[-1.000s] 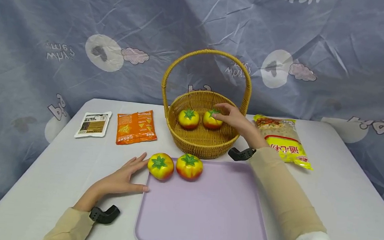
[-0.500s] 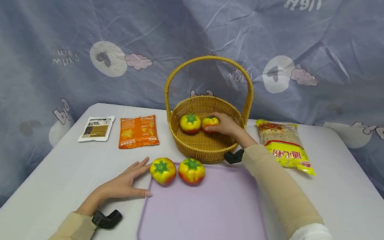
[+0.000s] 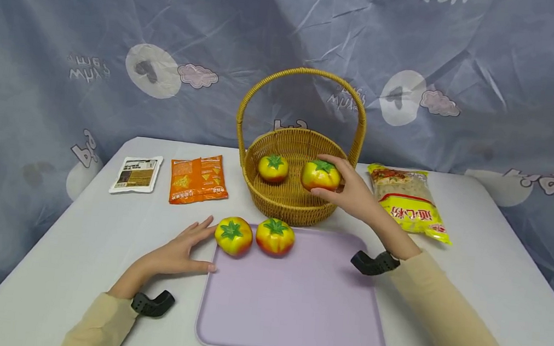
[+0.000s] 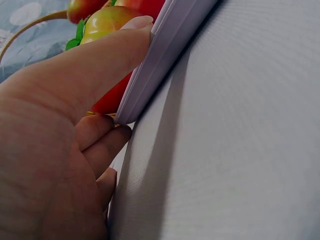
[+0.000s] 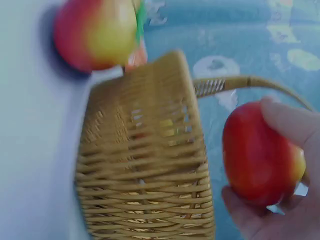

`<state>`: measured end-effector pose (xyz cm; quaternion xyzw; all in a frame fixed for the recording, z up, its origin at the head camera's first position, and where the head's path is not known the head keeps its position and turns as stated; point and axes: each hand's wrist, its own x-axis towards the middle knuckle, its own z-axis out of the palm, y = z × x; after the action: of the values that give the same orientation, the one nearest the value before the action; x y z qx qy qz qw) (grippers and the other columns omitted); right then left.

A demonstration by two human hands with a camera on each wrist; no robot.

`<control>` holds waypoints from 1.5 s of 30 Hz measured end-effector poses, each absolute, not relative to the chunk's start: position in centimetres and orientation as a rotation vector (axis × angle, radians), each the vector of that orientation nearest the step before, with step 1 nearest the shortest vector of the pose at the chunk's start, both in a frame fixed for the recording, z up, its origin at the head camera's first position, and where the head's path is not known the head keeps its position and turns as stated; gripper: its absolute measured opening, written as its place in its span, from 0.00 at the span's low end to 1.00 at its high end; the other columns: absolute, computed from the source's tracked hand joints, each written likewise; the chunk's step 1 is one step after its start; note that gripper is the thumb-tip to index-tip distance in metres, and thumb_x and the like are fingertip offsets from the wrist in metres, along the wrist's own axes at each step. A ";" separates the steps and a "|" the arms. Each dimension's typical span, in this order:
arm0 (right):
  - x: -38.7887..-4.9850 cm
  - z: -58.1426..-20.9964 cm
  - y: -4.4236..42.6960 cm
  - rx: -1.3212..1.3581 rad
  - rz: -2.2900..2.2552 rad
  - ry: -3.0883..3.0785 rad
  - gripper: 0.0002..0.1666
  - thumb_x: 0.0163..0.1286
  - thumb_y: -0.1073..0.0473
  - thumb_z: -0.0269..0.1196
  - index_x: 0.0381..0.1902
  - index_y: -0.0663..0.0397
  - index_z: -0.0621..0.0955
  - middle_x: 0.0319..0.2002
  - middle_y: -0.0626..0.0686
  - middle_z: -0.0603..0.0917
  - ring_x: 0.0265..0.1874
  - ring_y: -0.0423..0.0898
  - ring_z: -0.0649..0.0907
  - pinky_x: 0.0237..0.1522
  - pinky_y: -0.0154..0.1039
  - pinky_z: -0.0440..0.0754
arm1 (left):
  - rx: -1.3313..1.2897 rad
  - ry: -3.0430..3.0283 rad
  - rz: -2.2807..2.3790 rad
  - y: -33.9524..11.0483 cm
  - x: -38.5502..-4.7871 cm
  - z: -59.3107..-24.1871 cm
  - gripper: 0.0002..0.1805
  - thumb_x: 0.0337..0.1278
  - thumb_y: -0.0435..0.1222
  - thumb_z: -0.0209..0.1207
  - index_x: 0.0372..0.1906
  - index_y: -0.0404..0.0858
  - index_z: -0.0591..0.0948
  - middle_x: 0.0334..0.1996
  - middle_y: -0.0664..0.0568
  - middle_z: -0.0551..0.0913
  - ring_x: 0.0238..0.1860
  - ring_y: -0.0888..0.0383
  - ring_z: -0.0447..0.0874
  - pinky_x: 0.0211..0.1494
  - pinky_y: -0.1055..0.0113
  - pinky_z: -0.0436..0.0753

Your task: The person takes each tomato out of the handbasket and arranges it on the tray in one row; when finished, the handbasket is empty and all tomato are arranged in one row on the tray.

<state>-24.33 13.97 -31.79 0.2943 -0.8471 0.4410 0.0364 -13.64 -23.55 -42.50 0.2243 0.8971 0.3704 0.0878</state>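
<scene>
The fruits point(image 3: 313, 180) are yellow-red, the tray point(image 3: 290, 306) lilac.

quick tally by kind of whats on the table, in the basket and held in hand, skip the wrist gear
Tomato-like fruits: 4, one of them in the right hand
Wicker basket: 1
Lilac tray: 1
Packets: 3 (orange snack bag, yellow macaroni bag, white pouch)
Total: 9

White table point(image 3: 67, 253) is backed by wrinkled grey-blue cloth point(image 3: 280, 25), printed with pink clouds point(image 3: 197, 76), pale discs point(image 3: 402, 98), lettering point(image 3: 89, 73).
</scene>
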 end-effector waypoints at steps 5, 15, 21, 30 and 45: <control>-20.6 -32.2 14.9 0.942 1.502 -2.503 0.39 0.57 0.70 0.68 0.65 0.57 0.65 0.59 0.58 0.65 0.51 0.53 0.71 0.47 0.50 0.77 | 0.662 2.670 1.109 -23.6 -13.7 -42.3 0.49 0.44 0.55 0.68 0.71 0.42 0.62 0.72 0.40 0.46 0.68 0.32 0.38 0.62 0.34 0.45; -16.9 -35.7 17.0 1.039 1.510 -2.658 0.43 0.54 0.59 0.72 0.66 0.46 0.65 0.62 0.49 0.67 0.58 0.48 0.69 0.59 0.52 0.65 | 0.652 2.674 1.132 -23.6 -13.5 -42.3 0.49 0.42 0.54 0.69 0.71 0.44 0.61 0.72 0.43 0.46 0.69 0.34 0.38 0.63 0.35 0.45; -17.3 -37.7 17.5 1.084 1.446 -2.797 0.45 0.54 0.54 0.72 0.66 0.45 0.63 0.62 0.50 0.68 0.58 0.47 0.70 0.60 0.51 0.65 | 0.659 2.666 1.139 -23.6 -13.5 -42.3 0.49 0.43 0.54 0.69 0.71 0.43 0.61 0.72 0.41 0.46 0.69 0.34 0.37 0.64 0.35 0.44; -17.9 -38.7 16.9 1.103 1.287 -2.818 0.49 0.52 0.50 0.73 0.68 0.47 0.62 0.64 0.54 0.66 0.61 0.51 0.67 0.61 0.53 0.63 | 0.655 2.659 1.136 -23.4 -13.6 -42.7 0.48 0.44 0.54 0.68 0.71 0.43 0.61 0.72 0.41 0.46 0.69 0.33 0.37 0.63 0.35 0.44; -18.2 -30.2 17.5 1.311 0.901 -2.780 0.36 0.62 0.53 0.66 0.65 0.55 0.69 0.59 0.54 0.74 0.56 0.51 0.73 0.56 0.52 0.70 | 0.630 2.644 1.116 -23.4 -13.8 -42.5 0.49 0.44 0.54 0.68 0.71 0.42 0.61 0.72 0.42 0.45 0.68 0.33 0.37 0.62 0.34 0.45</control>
<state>-18.17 17.49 -30.23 0.4092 -0.8675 0.2812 -0.0305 -13.80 -23.37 -42.52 0.2132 0.8953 0.3778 0.1015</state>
